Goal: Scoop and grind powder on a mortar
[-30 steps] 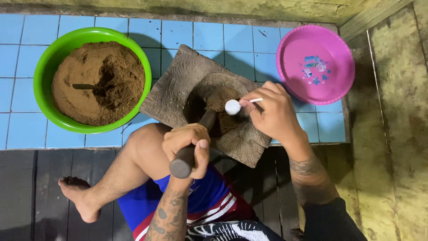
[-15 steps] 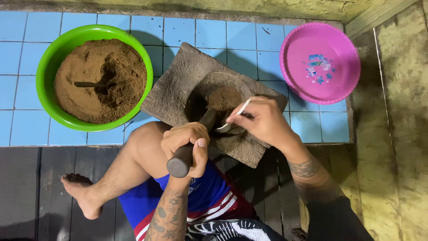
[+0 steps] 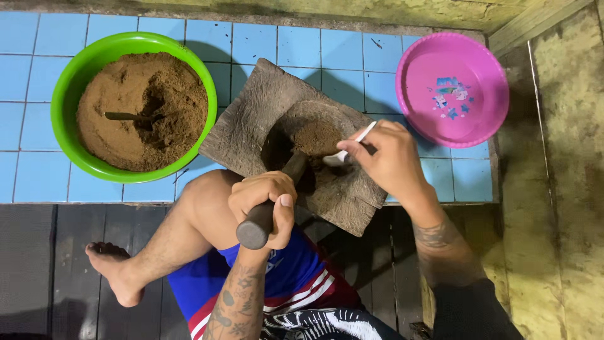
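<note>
Looking down, we see the blue tiled ledge (image 3: 314, 47) cut off at the left edge, w/ dark wood planks (image 3: 38, 264) below it. Our lower body runs out of frame at the bottom; the far end of the pestle is lost in shadow inside the mortar's hollow, so we can't tell whether its tip touches the powder.

Largest on the ledge is the green plastic bowl (image 3: 69, 94), round & smooth, heaped w/ brown powder (image 3: 163, 145) that looks dry & grainy; a dark utensil (image 3: 129, 116) lies half buried in it, its shape hard to make out. Next, the mortar (image 3: 251, 119): a rough, grooved grey slab, roughly square, set cornerwise, w/ a round hollow holding a small mound of the same brown stuff. Its near corner hangs over the ledge by our bent knee. At right sits a pink plastic basin (image 3: 478, 123), shallow, w/ a small coloured print inside.

The left hand (image 3: 264, 201) is wrapped tight round the dark cylindrical pestle (image 3: 270, 208), thumb on top, butt end toward us. The right hand (image 3: 393, 160) pinches the thin handle of a white spoon (image 3: 346, 151) betw. thumb & fingertips, scoop down in the hollow just beside the pestle
</note>
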